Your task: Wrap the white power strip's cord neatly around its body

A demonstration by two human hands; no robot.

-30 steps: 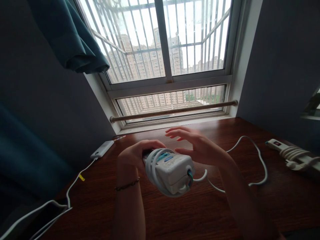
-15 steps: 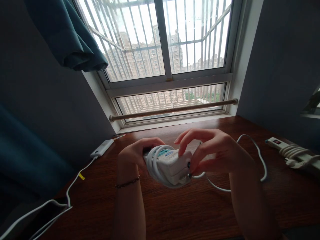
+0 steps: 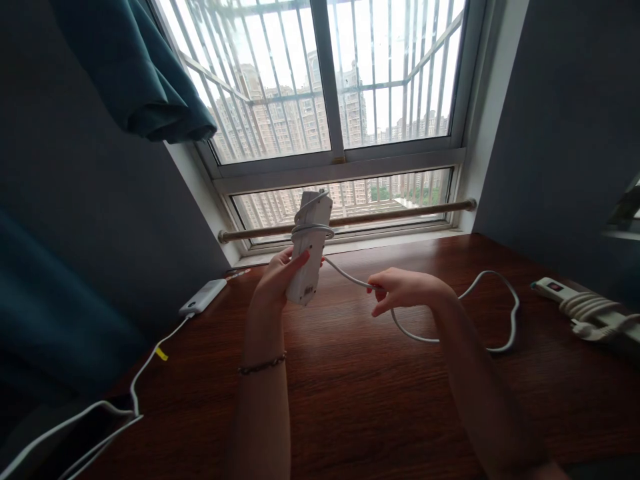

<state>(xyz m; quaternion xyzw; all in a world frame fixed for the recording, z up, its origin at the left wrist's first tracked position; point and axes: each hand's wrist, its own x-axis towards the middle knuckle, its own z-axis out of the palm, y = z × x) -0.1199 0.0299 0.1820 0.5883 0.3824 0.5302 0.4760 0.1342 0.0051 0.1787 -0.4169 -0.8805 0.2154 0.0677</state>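
With left grip [image 3: 279,277] clasped around lower end, hold white power strip [image 3: 316,249] steady above bench [image 3: 350,400]. With right grip [image 3: 404,289] pinching white cord [image 3: 347,274], apply light tension; lay cord flat, without crossing.

Between the bare forearms [image 3: 265,427], the dark-brown wooden table [image 3: 360,407] offers free passage; ahead, the thin white cable [image 3: 346,275], spanning from bare left hand [image 3: 275,279] to bare right hand [image 3: 403,289], obstructs it.

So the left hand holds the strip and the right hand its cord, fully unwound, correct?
Not fully unwound: the head view shows the cord looped around the strip. The left hand does hold the strip, the right hand the cord.
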